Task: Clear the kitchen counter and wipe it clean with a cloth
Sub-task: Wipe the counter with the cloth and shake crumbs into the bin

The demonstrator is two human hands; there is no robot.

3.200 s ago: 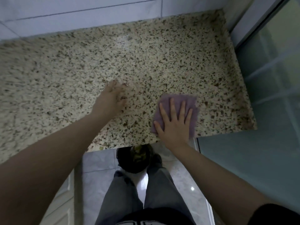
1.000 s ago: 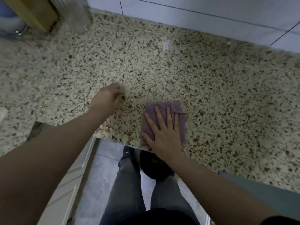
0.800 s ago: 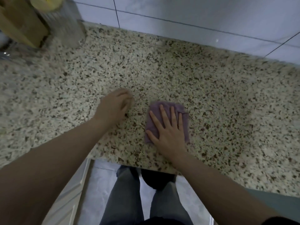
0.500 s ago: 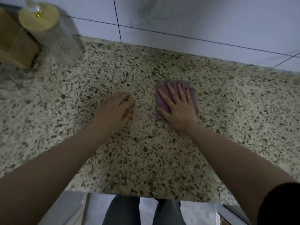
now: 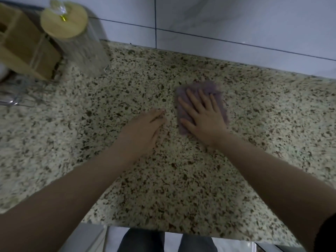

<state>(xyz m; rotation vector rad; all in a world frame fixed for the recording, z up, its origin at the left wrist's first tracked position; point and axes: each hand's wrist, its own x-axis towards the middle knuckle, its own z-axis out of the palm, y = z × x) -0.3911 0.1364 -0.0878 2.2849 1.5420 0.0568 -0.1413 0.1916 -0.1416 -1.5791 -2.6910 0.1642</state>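
Note:
A speckled granite counter (image 5: pixel 127 84) fills the view. A purple cloth (image 5: pixel 209 89) lies flat on it, right of centre and a short way from the tiled wall. My right hand (image 5: pixel 201 117) presses on the cloth with fingers spread, covering most of it. My left hand (image 5: pixel 143 130) rests palm down on the bare counter just left of the cloth, fingers together, holding nothing.
A clear jar with a round wooden lid (image 5: pixel 72 37) stands at the back left against the wall. Beside it is a wooden block (image 5: pixel 23 46), with a wire rack (image 5: pixel 12 95) in front. White wall tiles (image 5: pixel 236 20) run behind. My legs show below the counter's front edge.
My right hand has pushed the cloth from the front edge toward the wall. My left hand stayed flat beside it. My view shifted left and forward, bringing the jar and block in.

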